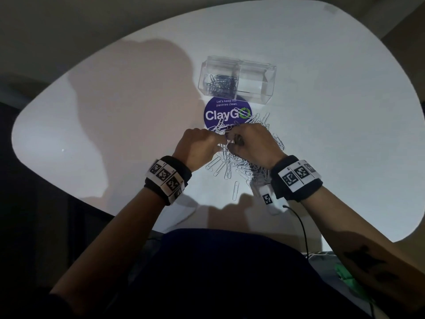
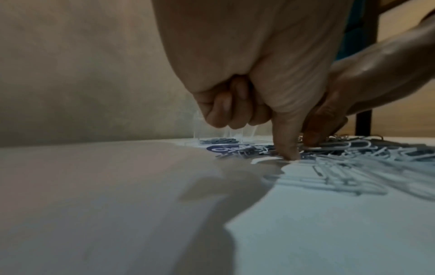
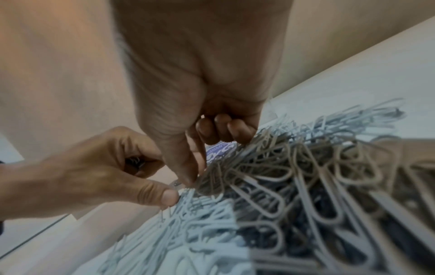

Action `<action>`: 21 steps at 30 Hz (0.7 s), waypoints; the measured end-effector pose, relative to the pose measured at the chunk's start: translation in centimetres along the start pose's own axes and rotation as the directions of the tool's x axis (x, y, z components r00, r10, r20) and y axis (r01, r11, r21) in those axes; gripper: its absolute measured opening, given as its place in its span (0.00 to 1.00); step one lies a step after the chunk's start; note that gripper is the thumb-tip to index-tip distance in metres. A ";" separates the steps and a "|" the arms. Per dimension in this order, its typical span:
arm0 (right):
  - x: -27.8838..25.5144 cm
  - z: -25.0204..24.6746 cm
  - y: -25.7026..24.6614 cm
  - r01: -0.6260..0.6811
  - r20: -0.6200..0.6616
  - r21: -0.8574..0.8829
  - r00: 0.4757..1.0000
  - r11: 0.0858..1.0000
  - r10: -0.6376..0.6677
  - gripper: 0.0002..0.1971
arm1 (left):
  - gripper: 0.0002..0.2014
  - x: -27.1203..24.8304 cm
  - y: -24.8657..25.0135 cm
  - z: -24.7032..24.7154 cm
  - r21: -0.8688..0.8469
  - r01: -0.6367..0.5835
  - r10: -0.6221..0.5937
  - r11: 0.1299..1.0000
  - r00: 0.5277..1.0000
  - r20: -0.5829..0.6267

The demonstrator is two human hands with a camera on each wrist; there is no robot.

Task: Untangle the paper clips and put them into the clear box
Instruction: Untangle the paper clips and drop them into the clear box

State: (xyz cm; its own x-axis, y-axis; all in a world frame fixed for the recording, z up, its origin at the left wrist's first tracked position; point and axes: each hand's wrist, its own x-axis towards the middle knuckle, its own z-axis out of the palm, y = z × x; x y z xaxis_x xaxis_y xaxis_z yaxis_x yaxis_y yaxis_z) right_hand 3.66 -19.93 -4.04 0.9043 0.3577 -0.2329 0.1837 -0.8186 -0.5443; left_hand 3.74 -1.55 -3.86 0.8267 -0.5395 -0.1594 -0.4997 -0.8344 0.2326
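A tangled heap of silver paper clips (image 1: 243, 164) lies on the white table (image 1: 333, 134) under and between my hands. The clear box (image 1: 236, 79) stands behind it, with several clips (image 1: 222, 82) in its left compartment and nothing in its right one. My left hand (image 1: 219, 141) and right hand (image 1: 233, 140) meet fingertip to fingertip over the heap's far edge. In the right wrist view the left hand (image 3: 170, 189) pinches a clip between thumb and forefinger, and the right hand (image 3: 196, 171) pinches clips of the clump (image 3: 282, 176). In the left wrist view, my left thumb (image 2: 290, 152) points down to the table.
A round purple "ClayGo" sticker (image 1: 226, 113) lies flat between the box and the heap, partly under clips. Loose single clips (image 1: 235, 191) lie near the front edge. A black cable (image 1: 301, 226) runs off the table's near right side.
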 end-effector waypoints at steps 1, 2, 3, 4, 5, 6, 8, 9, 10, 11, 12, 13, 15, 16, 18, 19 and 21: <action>0.0 0.0 0.1 0.001 -0.005 0.005 1.000 1.000 -0.001 0.09 | 0.08 0.0 0.1 -0.2 0.065 -0.040 0.038 0.997 0.999 0.039; 0.0 -0.1 0.1 0.003 -0.006 -0.007 1.000 1.000 -0.003 0.08 | 0.09 0.0 0.2 -0.2 0.132 -0.054 0.045 0.990 0.997 0.069; 0.0 -0.1 0.2 0.005 -0.006 -0.021 1.000 1.000 -0.005 0.07 | 0.10 0.0 0.3 -0.3 0.192 -0.050 0.034 0.980 0.996 0.082; -0.1 -0.1 0.4 0.002 -0.006 -0.025 1.000 1.000 -0.002 0.06 | 0.11 0.1 0.2 -0.2 0.238 -0.051 0.030 0.970 0.995 0.091; -0.1 -0.2 0.4 0.001 -0.011 -0.018 1.000 1.000 -0.001 0.07 | 0.12 0.1 0.1 -0.1 0.263 -0.058 0.031 0.963 0.994 0.103; -0.1 -0.3 0.4 0.004 -0.012 -0.010 1.000 1.000 -0.004 0.09 | 0.13 0.2 0.0 0.1 0.284 -0.058 0.027 0.957 0.993 0.113; -0.2 -0.5 0.3 0.035 0.021 -0.047 0.999 0.998 -0.034 0.15 | 0.14 0.0 0.0 0.6 0.336 -0.062 0.023 0.940 0.993 0.118; -0.2 -0.5 0.2 0.056 0.049 -0.084 0.997 0.995 -0.052 0.17 | 0.14 -0.1 0.1 0.6 0.350 -0.061 0.022 0.935 0.993 0.115; -0.3 -0.5 0.1 0.070 0.069 -0.111 0.996 0.991 -0.062 0.17 | 0.14 -0.1 0.1 0.7 0.347 -0.051 0.011 0.937 0.993 0.118; -0.3 -0.4 0.0 0.076 0.077 -0.119 0.995 0.990 -0.067 0.16 | 0.13 -0.1 0.1 0.7 0.327 -0.031 -0.007 0.945 0.993 0.115; -0.3 -0.2 -0.1 0.079 0.077 -0.112 0.994 0.991 -0.071 0.15 | 0.11 -0.2 0.0 0.9 0.304 -0.020 -0.012 0.953 0.995 0.104; -0.3 0.0 -0.2 0.090 0.069 -0.101 0.994 0.991 -0.083 0.14 | 0.09 -0.3 -0.1 0.9 0.266 0.005 -0.029 0.964 0.996 0.089; -0.4 0.4 -0.4 0.132 0.057 -0.106 0.990 0.986 -0.127 0.13 | 0.09 -0.4 -0.6 1.1 0.046 0.064 -0.066 0.997 0.997 0.030; -0.4 0.6 -0.5 0.159 0.059 -0.122 0.987 0.980 -0.152 0.12 | 0.09 -0.5 -0.8 1.0 -0.102 0.112 -0.110 0.989 0.994 0.023; -0.4 1.0 -0.6 0.212 0.077 -0.165 0.976 0.963 -0.201 0.09 | 0.08 -1.0 -0.9 0.4 -0.366 0.195 -0.204 0.910 0.979 0.014; -0.3 1.1 -0.7 0.228 0.081 -0.187 0.973 0.955 -0.217 0.07 | 0.08 -1.2 -0.9 -0.1 -0.487 0.240 -0.262 0.840 0.965 0.024; 0.1 1.1 -0.8 0.230 0.084 -0.213 0.973 0.950 -0.217 0.03 | 0.10 -1.4 -0.9 -1.0 -0.686 0.288 -0.350 0.669 0.935 0.050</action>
State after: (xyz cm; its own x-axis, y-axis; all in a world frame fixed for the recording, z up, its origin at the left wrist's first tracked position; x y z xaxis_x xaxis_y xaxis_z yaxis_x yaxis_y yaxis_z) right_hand 3.14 -18.70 -4.51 0.8074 0.5633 -0.1757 0.4647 -0.7905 -0.3990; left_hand 3.26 0.06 -2.89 0.9353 -0.2179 -0.2790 0.0809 -0.6357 0.7677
